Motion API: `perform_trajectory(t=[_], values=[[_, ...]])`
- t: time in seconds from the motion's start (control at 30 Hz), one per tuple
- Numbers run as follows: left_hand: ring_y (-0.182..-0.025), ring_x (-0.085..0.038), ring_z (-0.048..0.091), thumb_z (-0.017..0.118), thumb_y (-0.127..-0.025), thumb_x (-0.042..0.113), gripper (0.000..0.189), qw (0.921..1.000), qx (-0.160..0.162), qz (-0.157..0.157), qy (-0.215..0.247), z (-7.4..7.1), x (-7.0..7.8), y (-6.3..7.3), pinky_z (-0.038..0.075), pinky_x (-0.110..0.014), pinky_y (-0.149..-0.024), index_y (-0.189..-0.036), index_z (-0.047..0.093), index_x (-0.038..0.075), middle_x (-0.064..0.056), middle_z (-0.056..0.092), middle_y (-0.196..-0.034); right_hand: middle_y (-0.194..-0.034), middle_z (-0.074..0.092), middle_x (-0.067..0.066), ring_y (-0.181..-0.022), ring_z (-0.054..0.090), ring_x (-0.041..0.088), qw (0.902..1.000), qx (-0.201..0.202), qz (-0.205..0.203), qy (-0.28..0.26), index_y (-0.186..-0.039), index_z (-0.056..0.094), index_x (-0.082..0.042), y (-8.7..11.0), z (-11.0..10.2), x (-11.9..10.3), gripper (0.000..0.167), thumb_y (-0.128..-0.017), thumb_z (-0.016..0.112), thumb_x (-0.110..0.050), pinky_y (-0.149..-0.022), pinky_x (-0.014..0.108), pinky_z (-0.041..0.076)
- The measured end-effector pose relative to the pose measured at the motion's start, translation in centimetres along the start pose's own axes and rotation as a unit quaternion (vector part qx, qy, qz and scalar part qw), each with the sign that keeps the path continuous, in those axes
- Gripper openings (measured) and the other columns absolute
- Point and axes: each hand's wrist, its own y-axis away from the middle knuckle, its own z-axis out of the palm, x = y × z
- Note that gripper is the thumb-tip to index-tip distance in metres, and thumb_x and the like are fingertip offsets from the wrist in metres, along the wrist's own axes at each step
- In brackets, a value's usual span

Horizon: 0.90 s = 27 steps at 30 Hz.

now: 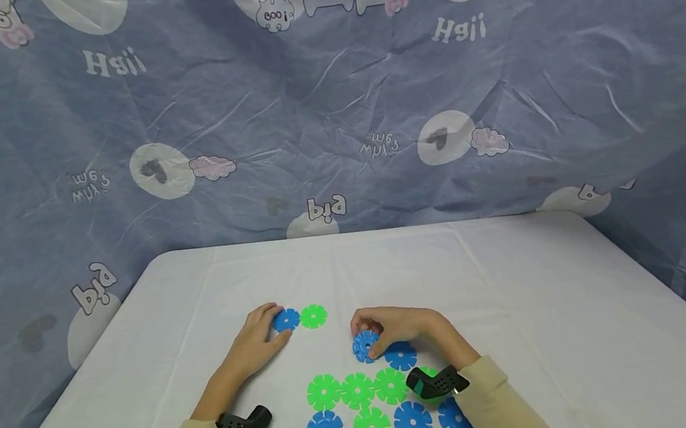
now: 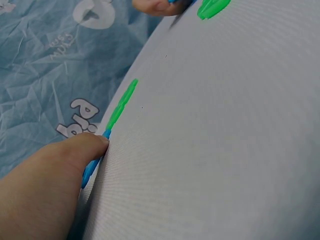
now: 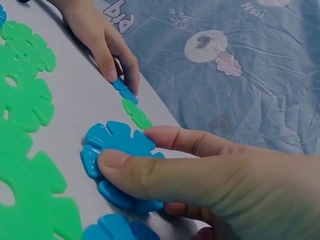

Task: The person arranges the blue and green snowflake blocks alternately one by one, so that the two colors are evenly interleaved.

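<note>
Blue disc: right hand pinching | second blue disc: left hand pinching, on white table, beside green disc

A: What's the L blue disc like?

B: Round, notched rim, small ctr. hole. Lies flat on the table, nearer the left edge than the right, w/ L hand's thumb & fingers on its rim.

A: & the green disc?

B: Same shape, bright green, also flat. Right up against the blue one, on the side facing the table's right edge. Both closer to the far edge than the R blue disc.

A: That one's pos.?

B: Pinched btwn R hand's thumb & fingers, approx. midway btwn left & right edges. Notched too; can't tell if 1 disc or 2 stacked.
</note>
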Motion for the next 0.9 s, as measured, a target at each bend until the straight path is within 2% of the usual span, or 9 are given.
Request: perform_trajectory(t=[0.23,0.33,0.5,0.6,0.73,0.9], values=[[-0.132,-0.034,0.031,0.055,-0.087,0.037,0.058,1.0000,-0.003,-0.004,0.000,0.0,0.1,0.0,0.030,-0.053,-0.105,-0.132,0.043,0.004,-0.016,0.038,-0.139,-0.069,0.039,-0.004,-0.066,0.036,0.010,0.9995,0.000,-0.002,-0.033,-0.109,0.054,-0.015,-0.1,-0.1,-0.3,0.030,-0.082,0.066,-0.012,-0.063,0.021,0.032],[-0.132,-0.034,0.031,0.054,-0.087,0.038,0.057,1.0000,-0.003,-0.005,-0.002,0.0,0.1,0.0,0.030,-0.052,-0.105,-0.132,0.043,0.004,-0.016,0.038,-0.139,-0.066,0.035,-0.004,-0.061,0.033,0.010,0.9989,0.025,-0.009,-0.038,-0.112,0.053,-0.016,-0.3,-0.1,-0.3,0.029,-0.085,0.063,-0.014,-0.059,0.021,0.031],[-0.131,-0.034,0.032,0.054,-0.087,0.038,0.057,1.0000,-0.001,-0.006,-0.002,-0.1,0.1,0.0,0.031,-0.054,-0.104,-0.132,0.043,0.004,-0.016,0.038,-0.139,-0.066,0.035,-0.002,-0.058,0.031,0.010,0.9937,0.092,-0.031,-0.055,-0.116,0.051,-0.013,-1.2,0.3,-0.2,0.031,-0.087,0.061,-0.018,-0.058,0.021,0.030],[-0.131,-0.034,0.032,0.054,-0.087,0.039,0.057,1.0000,-0.001,-0.008,-0.002,0.0,0.1,0.1,0.031,-0.054,-0.104,-0.132,0.043,0.005,-0.016,0.038,-0.139,-0.071,0.042,-0.001,-0.059,0.034,0.010,0.9865,0.137,-0.036,-0.082,-0.117,0.050,-0.013,-1.8,0.8,-0.1,0.034,-0.086,0.062,-0.020,-0.059,0.022,0.032],[-0.131,-0.034,0.032,0.054,-0.087,0.038,0.057,1.0000,0.001,-0.008,-0.001,0.0,0.1,0.0,0.031,-0.053,-0.105,-0.132,0.044,0.005,-0.016,0.038,-0.139,-0.077,0.045,0.001,-0.058,0.033,0.011,0.9707,0.212,-0.041,-0.105,-0.116,0.051,-0.011,-2.6,1.4,0.0,0.035,-0.085,0.063,-0.019,-0.058,0.022,0.032],[-0.132,-0.033,0.031,0.054,-0.087,0.038,0.057,1.0000,-0.001,-0.009,-0.001,-0.1,0.1,0.0,0.030,-0.053,-0.105,-0.132,0.043,0.005,-0.015,0.038,-0.139,-0.091,0.050,0.007,-0.058,0.035,0.011,0.9529,0.280,-0.024,-0.115,-0.115,0.053,-0.015,-3.2,1.9,0.2,0.033,-0.084,0.064,-0.016,-0.055,0.021,0.034]])
